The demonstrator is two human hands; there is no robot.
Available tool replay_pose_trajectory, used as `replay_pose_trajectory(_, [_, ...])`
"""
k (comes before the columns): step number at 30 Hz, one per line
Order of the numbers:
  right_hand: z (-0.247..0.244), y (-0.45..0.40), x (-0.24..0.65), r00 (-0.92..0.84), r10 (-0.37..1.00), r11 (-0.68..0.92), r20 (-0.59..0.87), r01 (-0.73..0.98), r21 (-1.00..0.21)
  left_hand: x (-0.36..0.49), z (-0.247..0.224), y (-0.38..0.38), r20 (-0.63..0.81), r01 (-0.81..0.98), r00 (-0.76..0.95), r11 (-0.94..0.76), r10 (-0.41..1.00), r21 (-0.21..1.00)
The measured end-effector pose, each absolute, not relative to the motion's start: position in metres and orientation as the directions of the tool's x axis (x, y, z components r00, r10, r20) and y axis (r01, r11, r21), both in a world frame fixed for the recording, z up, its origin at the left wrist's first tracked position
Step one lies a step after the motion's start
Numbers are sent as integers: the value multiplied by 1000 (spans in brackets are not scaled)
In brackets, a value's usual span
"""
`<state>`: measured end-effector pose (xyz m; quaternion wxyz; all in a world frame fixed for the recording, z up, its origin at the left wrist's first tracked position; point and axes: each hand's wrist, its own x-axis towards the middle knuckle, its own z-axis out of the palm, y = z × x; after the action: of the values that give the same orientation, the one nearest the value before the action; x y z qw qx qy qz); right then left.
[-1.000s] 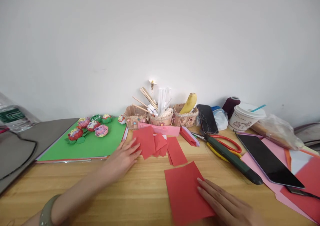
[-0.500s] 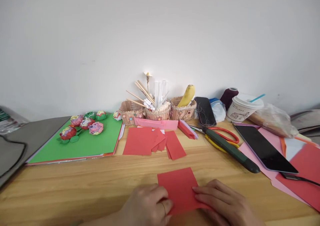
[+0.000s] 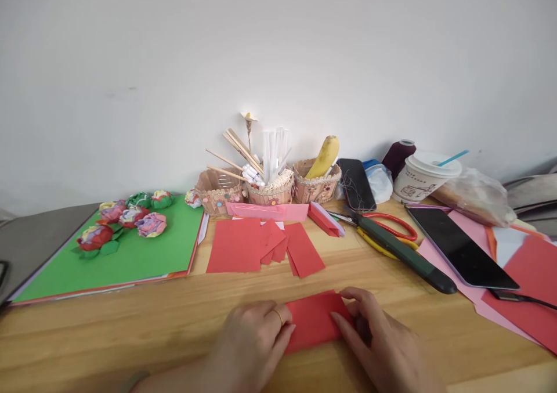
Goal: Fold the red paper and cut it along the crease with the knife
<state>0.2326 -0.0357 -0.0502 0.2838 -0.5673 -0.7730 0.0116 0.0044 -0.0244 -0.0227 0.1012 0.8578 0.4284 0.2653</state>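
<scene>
A red sheet of paper (image 3: 314, 318), now a narrow folded strip, lies on the wooden table between my two hands. My left hand (image 3: 261, 338) has its fingers closed on the left end of the strip, a ring on one finger. At the strip's right end, my right hand (image 3: 376, 338) pinches the paper between thumb and forefinger. Further back lie a red square (image 3: 237, 245), smaller red pieces (image 3: 272, 243) and a red rectangle (image 3: 307, 251). A folded red and purple piece (image 3: 324, 220) rests to their right.
Paper flowers (image 3: 151, 224) sit on a green sheet (image 3: 143, 265) at left. Small baskets (image 3: 315, 190) line the wall. Scissors (image 3: 398, 237), a dark green-handled tool (image 3: 402, 251), a phone (image 3: 465, 248), a lidded cup (image 3: 420, 181) and coloured paper (image 3: 528, 288) occupy the right side.
The red sheet between my hands has gone from nearly square to a folded strip. My right hand has moved up to its far right corner, and my left hand has shifted slightly up. The view has shifted a little.
</scene>
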Motion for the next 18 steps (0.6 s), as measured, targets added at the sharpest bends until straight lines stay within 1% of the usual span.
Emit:
replay_pose_trajectory(4, [-49,-39,228,-194,863,347,467,900,-266,3,-20,-20,423,638,540,-682,727,358])
replay_pose_trajectory(7, [-44,-41,226,-198,852,344,485,910,-232,2,-21,-19,469,617,545,-711,695,338])
replay_pose_trajectory(12, [-39,-42,225,-234,862,356,449,911,-208,-1,-23,-18,496,596,544,-728,676,338])
replay_pose_trajectory(14, [-37,-43,226,-263,858,378,440,905,-196,-2,-23,-17,496,597,549,-731,672,330])
replay_pose_trajectory(18, [-33,-42,231,-391,810,489,438,861,-135,-2,-25,-16,519,598,567,-753,640,275])
